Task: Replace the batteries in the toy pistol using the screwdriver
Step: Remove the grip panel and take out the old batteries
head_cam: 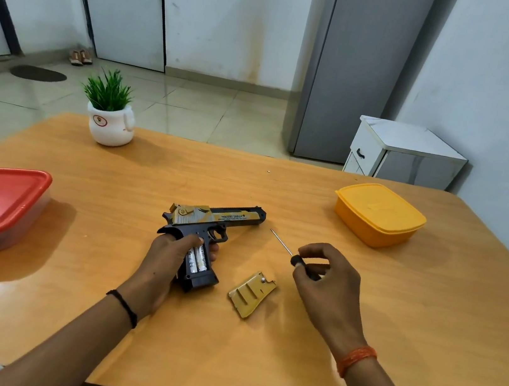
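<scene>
Black-and-gold pistol (209, 224) lies on its side mid-table (289, 347), grip open with two white batteries (197, 258) showing.
The left hand (167, 259) curls round the grip, hiding its left edge; the lettering on the batteries is too small to read. The right hand (326, 279) pinches the screwdriver (290, 253) by its black handle, mostly covered, shaft pointing toward the muzzle. The gold cover (250, 293) lies between the hands.
</scene>
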